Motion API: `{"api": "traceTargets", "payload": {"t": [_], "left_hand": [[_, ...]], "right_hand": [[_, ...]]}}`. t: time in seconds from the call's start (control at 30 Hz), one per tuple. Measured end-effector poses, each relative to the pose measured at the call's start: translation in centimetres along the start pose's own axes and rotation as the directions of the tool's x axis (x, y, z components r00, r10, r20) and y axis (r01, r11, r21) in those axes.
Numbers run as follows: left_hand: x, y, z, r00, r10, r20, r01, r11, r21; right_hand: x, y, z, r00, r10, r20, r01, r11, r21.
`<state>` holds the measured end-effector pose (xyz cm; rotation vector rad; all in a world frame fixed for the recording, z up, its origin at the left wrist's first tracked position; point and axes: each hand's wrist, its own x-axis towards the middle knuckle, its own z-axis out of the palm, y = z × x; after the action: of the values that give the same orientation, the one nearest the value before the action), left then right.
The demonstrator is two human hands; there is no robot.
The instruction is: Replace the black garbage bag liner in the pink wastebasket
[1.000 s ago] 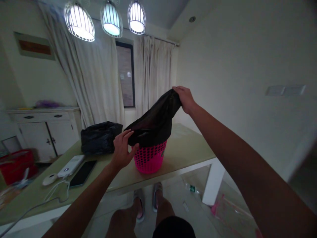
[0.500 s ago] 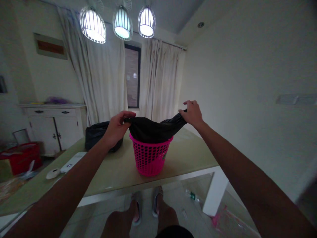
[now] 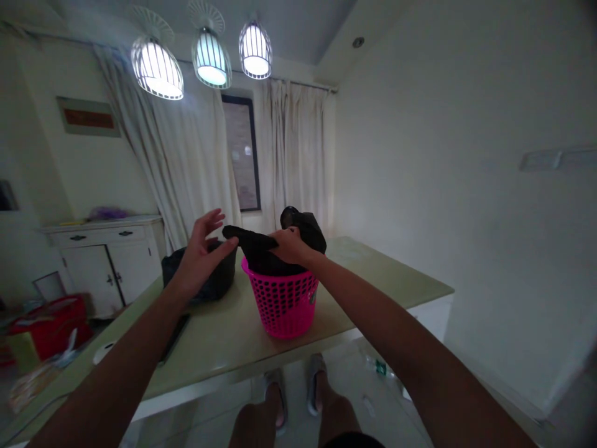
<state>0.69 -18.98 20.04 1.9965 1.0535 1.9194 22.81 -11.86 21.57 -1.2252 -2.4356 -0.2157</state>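
Note:
A pink perforated plastic basket stands upright on the table, with a black plastic bag bunched over its rim. My right hand reaches across above the basket, its fingers closed on the bag's edge. Part of the bag bulges up behind that hand. To the left of the basket, my left hand is open, fingers spread, with its thumb at the loose left end of the bag. The inside of the basket is hidden by the bag.
Behind my left hand a dark bundle lies on the pale green table. A dark flat object and a white rounded item lie at the left. On the floor are a plastic bottle and red container.
My right hand has moved left and inward over the basket, carrying its part of the bag. My left hand has let go of the bag and spread its fingers. The view has shifted.

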Motion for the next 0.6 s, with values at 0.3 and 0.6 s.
{"api": "traceTargets", "payload": {"t": [0.3,0.6], "left_hand": [[-2.2,-3.2,7.6,0.948,-0.295,0.121,0.315,0.805,-0.503],[-1.4,-3.5,7.3,0.951,-0.306,0.033,0.297,0.886,-0.355]], "right_hand": [[-1.5,3.0,-1.9,0.968,-0.242,-0.064,0.247,0.965,0.086],[-4.3,9.3,-10.2,0.778,0.205,-0.593,0.247,0.769,0.590]]}}
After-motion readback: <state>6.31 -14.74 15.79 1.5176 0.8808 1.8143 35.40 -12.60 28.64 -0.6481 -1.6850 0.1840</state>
